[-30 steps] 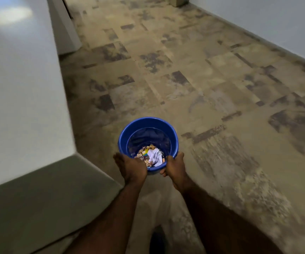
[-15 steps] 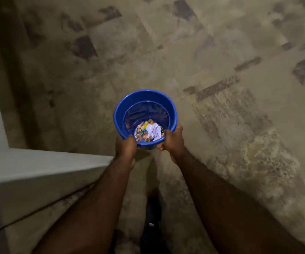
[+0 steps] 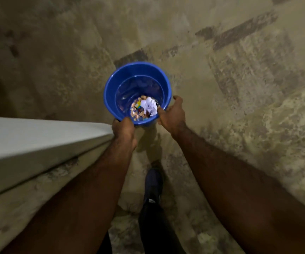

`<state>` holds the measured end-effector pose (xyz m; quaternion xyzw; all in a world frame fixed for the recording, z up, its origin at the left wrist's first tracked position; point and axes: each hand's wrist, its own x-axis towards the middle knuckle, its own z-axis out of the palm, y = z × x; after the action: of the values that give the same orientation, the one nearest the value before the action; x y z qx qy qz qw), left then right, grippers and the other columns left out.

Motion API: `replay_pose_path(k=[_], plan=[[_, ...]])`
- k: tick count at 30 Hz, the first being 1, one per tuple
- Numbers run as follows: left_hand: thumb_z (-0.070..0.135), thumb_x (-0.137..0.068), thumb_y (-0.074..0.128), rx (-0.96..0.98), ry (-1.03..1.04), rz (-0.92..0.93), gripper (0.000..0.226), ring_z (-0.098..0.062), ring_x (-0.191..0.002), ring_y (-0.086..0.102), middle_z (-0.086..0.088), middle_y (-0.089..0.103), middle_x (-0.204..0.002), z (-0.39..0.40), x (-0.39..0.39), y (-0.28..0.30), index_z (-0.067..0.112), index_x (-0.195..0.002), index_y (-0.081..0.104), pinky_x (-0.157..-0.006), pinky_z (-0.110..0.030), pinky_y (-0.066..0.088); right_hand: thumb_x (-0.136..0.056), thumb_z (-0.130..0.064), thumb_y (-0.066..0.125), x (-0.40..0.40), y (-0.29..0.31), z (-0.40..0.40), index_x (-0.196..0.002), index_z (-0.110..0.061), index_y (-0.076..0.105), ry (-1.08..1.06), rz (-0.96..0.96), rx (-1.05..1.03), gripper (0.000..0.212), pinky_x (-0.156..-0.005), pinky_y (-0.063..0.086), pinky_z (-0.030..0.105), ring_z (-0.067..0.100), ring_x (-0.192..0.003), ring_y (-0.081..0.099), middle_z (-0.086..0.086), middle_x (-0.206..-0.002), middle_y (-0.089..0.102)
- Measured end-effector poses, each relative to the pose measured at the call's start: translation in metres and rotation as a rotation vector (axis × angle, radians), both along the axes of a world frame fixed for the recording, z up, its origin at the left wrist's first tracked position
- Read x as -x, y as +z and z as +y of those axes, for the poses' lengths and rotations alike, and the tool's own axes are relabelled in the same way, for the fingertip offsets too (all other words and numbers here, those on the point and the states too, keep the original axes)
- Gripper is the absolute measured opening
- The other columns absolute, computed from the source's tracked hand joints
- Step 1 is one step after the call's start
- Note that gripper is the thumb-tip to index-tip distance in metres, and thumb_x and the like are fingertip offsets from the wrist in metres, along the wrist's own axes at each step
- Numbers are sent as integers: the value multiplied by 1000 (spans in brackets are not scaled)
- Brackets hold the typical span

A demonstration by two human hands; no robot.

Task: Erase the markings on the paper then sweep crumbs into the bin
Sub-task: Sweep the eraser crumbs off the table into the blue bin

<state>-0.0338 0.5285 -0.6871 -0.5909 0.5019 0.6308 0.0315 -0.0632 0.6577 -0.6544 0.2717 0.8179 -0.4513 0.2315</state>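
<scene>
Gripping the blue bin [image 3: 124,83] at its near rim with the left hand [image 3: 123,129], fingers curled; right hand [image 3: 172,114] loosely spread against its right side. Bin above the floor [image 3: 239,88], just beyond the desk [image 3: 38,136] corner, crumpled paper [image 3: 149,105] and crumbs [image 3: 135,112] inside.

The scene is dim, with a warm yellowish cast over the floor [image 3: 221,88]; the corners fall off into darkness, deepest at the upper left. The blue bin [image 3: 118,83] is the most saturated thing in view, with soft sheen on its inner wall. The pale surface [image 3: 28,136] at left catches the most light. The floor pattern is smeared by motion blur; wide-angle bending stretches both forearms toward the bottom edge.
</scene>
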Motion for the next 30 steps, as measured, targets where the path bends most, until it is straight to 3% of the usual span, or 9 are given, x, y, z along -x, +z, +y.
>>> replay_pose_path(k=[3, 7, 12, 14, 18, 22, 24, 27, 30], plan=[[-1, -77, 50, -52, 91, 31, 46, -21, -81, 65, -11, 67, -112, 0, -4, -31, 12, -120, 59, -72, -35, 54, -84, -21, 64, -8, -15, -6, -136, -18, 32, 114, 27, -7, 61, -83, 47, 35, 34, -103, 62, 14, -116, 65], [-6, -87, 44, -90, 179, 1, 46, -25, -92, 66, -12, 63, -116, -1, -1, -60, 9, -130, 49, -83, -40, 59, -80, -18, 61, -15, -43, -24, -129, -15, 51, 282, -12, 0, 50, -90, 42, 25, 25, -115, 56, 10, -126, 57], [-3, -91, 43, -178, 198, -14, 41, -27, -81, 71, -18, 67, -108, -11, 0, -89, 1, -131, 50, -59, -34, 59, -82, -19, 57, -17, -72, -46, -137, -16, 47, 447, -73, 48, 56, -103, 40, 32, 26, -122, 52, 11, -132, 53], [-3, -93, 41, -205, 219, 40, 36, -34, -87, 70, -22, 66, -112, -11, 2, -94, -6, -127, 52, -59, -38, 59, -82, -18, 56, -16, -79, -53, -138, -18, 47, 477, -77, 75, 56, -104, 42, 35, 27, -121, 53, 12, -131, 56], [2, -98, 36, -308, 204, 95, 31, -33, -79, 71, -23, 69, -101, -13, 5, -105, -9, -118, 58, -59, -41, 60, -82, -21, 53, -17, -98, -62, -135, -20, 49, 522, -140, 77, 54, -105, 43, 40, 28, -120, 54, 11, -132, 58], [8, -102, 35, -343, 148, 22, 31, -30, -81, 70, -23, 69, -101, -16, 0, -118, -6, -112, 61, -52, -35, 58, -81, -19, 54, -17, -103, -57, -133, -18, 51, 510, -222, 95, 51, -102, 45, 40, 28, -116, 57, 11, -130, 59], [7, -100, 36, -387, 107, -20, 31, -28, -88, 70, -21, 69, -107, -16, -6, -125, -3, -116, 61, -59, -34, 60, -84, -18, 56, -20, -104, -53, -136, -15, 48, 493, -242, 117, 52, -104, 44, 40, 28, -119, 55, 12, -134, 56], [14, -98, 42, -389, 14, -123, 34, -21, -100, 67, -11, 68, -119, -17, -18, -126, 6, -127, 59, -86, -30, 54, -84, -22, 59, -24, -100, -49, -134, -15, 49, 470, -229, 109, 52, -103, 45, 39, 27, -120, 55, 11, -133, 57], [23, -93, 46, -397, -57, -215, 37, -18, -105, 62, -5, 66, -122, -11, -24, -100, 14, -127, 59, -76, -33, 52, -87, -26, 60, -24, -89, -48, -136, -14, 49, 458, -212, 105, 51, -103, 45, 37, 27, -120, 55, 11, -134, 57]])
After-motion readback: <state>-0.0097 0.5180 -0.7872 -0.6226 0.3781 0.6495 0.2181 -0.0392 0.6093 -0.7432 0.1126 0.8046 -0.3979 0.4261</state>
